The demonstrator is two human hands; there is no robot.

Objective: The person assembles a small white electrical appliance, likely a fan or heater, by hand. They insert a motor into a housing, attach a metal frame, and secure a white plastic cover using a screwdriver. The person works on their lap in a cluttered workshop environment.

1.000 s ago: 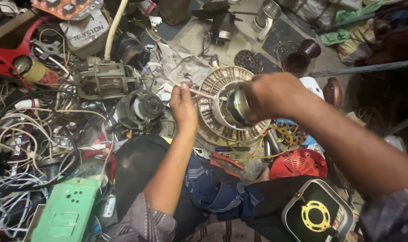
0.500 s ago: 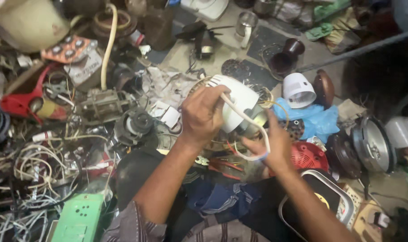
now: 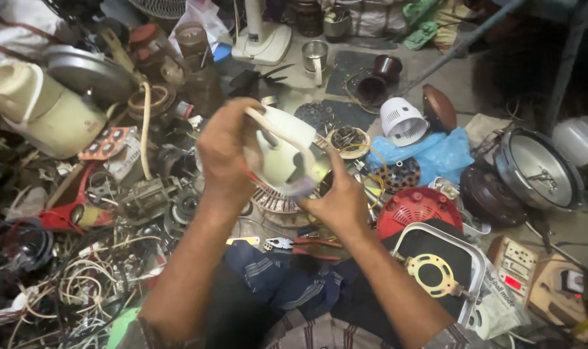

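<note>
From the head camera, I have the cream plastic motor housing [image 3: 284, 152] lifted off the floor, held up between both hands over my lap. My left hand [image 3: 224, 155] is curled tight round its left side and back, fingers wrapped over the top edge so the shell cannot swing. My right hand [image 3: 336, 200] is closed under its lower right edge, propping it from below, which keeps the open face tilted toward me. A white cord [image 3: 277, 132] lies across the housing's front. Just beneath it, a round ribbed motor core [image 3: 274, 200] sits on the floor [image 3: 436, 64]. Pliers with red handles [image 3: 303, 244] lie near my knees, close to reach. A red grille cover [image 3: 416, 210] rests beside my right forearm.
</note>
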